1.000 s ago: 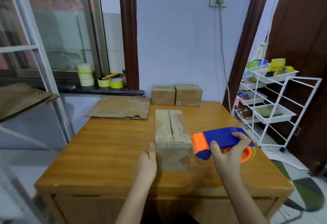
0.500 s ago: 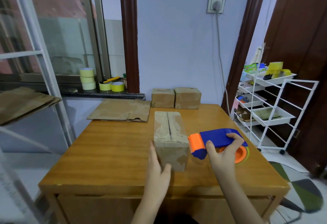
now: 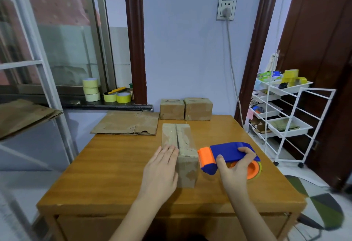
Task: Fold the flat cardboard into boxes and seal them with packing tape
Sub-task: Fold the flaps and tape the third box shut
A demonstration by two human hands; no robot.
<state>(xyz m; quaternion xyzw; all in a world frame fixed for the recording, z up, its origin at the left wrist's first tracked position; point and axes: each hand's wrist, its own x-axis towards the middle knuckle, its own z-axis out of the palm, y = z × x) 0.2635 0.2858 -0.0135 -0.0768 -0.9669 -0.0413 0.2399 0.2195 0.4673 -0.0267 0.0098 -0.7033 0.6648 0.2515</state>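
On the wooden tabletop (image 3: 118,168), the left hand (image 3: 162,170) lay flat, its straight fingers pressed on the near left top edge of the box (image 3: 182,145). The box was brown, worn, glossy with clear tape along its dark centre seam. Just right, the right hand (image 3: 236,166) gripped the blue-and-orange tape dispenser (image 3: 226,155).

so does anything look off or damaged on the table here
Mostly the box under the left hand: its top seam gapes as a dark slit under the clear tape, with scuffed, torn-looking cardboard beside it. The flat cardboard overhangs the table edge.
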